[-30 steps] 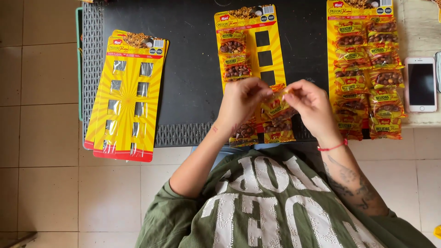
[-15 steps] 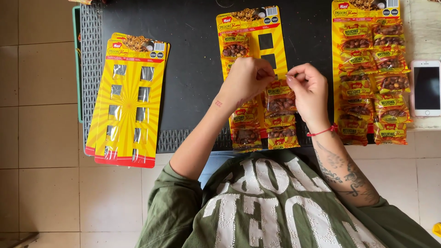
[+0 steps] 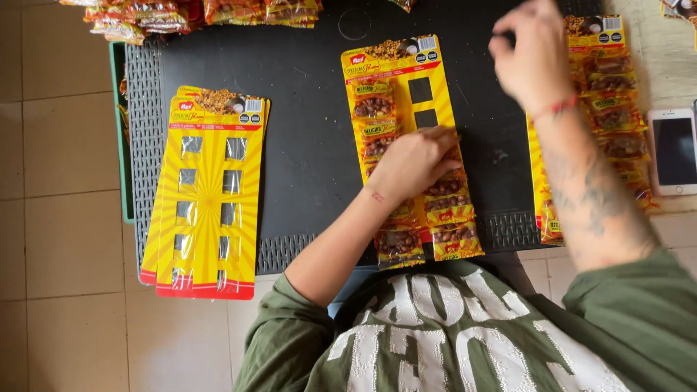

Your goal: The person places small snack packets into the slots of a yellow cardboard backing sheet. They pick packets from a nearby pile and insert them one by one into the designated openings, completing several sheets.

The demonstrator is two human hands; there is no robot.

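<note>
My left hand (image 3: 414,163) lies fingers-down on the middle of a yellow display card (image 3: 396,65) on the black mat (image 3: 312,145). It presses on small packets of nuts fixed in two columns. More packets (image 3: 454,239) fill the card's near end, and two slots by the fingertips are bare. My right hand (image 3: 534,58), with a red wrist band, is lifted above the mat's far right. Its fingers are loosely curled and blurred, with nothing seen in them. It hovers beside a second card full of packets (image 3: 610,87).
A stack of yellow cards with bare slots (image 3: 207,196) lies at the mat's left. Loose packets (image 3: 189,14) are heaped along the far edge. A white phone (image 3: 675,149) lies on the right. A green rim (image 3: 120,131) edges the mat above a tiled floor.
Both hands were together over the middle card's lower half. The right hand has since risen and swung to the far right, while the left stays pressed on the card.
</note>
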